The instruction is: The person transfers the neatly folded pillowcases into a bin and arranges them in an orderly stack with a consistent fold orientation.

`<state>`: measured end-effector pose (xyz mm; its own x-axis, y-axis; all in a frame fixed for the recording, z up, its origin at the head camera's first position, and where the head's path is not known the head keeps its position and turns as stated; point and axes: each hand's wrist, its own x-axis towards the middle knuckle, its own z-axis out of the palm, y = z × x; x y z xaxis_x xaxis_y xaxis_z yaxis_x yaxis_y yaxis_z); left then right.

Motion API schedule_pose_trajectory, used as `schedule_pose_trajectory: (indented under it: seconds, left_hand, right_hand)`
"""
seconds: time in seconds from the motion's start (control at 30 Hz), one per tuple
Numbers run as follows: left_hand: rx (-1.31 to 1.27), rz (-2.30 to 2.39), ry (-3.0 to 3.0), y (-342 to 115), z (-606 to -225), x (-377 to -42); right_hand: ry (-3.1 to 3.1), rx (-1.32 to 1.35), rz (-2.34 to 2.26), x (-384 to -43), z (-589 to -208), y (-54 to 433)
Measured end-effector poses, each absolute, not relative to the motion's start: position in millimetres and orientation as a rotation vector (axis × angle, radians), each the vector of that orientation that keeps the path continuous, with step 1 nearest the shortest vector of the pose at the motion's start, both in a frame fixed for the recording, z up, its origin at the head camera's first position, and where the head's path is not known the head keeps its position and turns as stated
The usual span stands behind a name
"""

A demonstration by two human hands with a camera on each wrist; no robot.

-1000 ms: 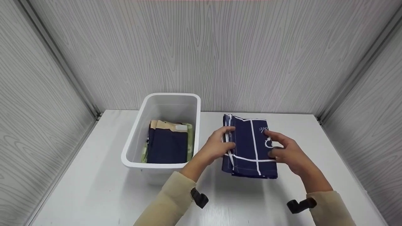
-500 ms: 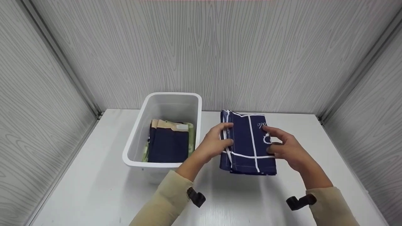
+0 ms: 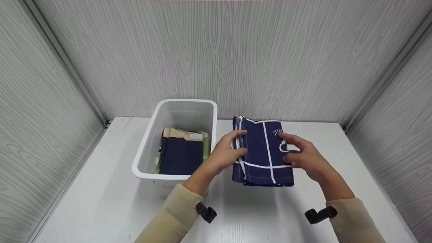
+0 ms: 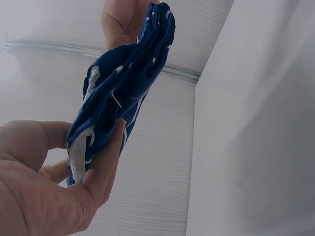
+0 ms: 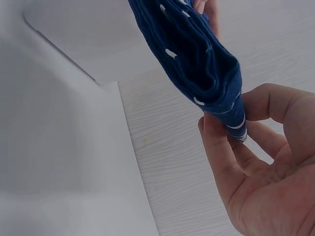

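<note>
A folded navy cloth [image 3: 258, 145] with white lines and white lettering hangs above the table in the head view. My left hand [image 3: 227, 152] pinches its left edge between thumb and fingers, and my right hand [image 3: 305, 157] pinches the right edge. Seen from the left wrist, the cloth [image 4: 123, 88] shows its stacked layers edge-on, with the left hand [image 4: 64, 182] gripping the near end. In the right wrist view the folded layers of the cloth [image 5: 197, 69] bulge above the right hand [image 5: 270, 157]. The fingers behind the cloth are hidden in the head view.
Left of the cloth stands a white plastic bin [image 3: 141, 168], its rim close to my left forearm. Inside it lie folded fabrics [image 3: 182, 155] in navy, tan and green. Grey wood-grain walls [image 3: 216, 57] enclose the white table [image 3: 111, 209] at the back and both sides.
Both hands have carried the folded cloth slightly left and farther up in the head view, toward the bin. The grip of each hand looks the same, and the bin stays in place.
</note>
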<state>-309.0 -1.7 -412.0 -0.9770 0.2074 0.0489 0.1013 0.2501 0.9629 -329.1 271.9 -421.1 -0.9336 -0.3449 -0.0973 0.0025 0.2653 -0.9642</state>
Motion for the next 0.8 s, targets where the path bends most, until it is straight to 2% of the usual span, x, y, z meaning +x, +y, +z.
schedule_pose_trajectory:
  seconds: [0.8]
  left_hand:
    - [0.334,1.949,2.397,-32.3,-396.5,-296.3]
  right_hand:
    - [2.215,-0.372,-1.743,-329.4,-406.5,242.5]
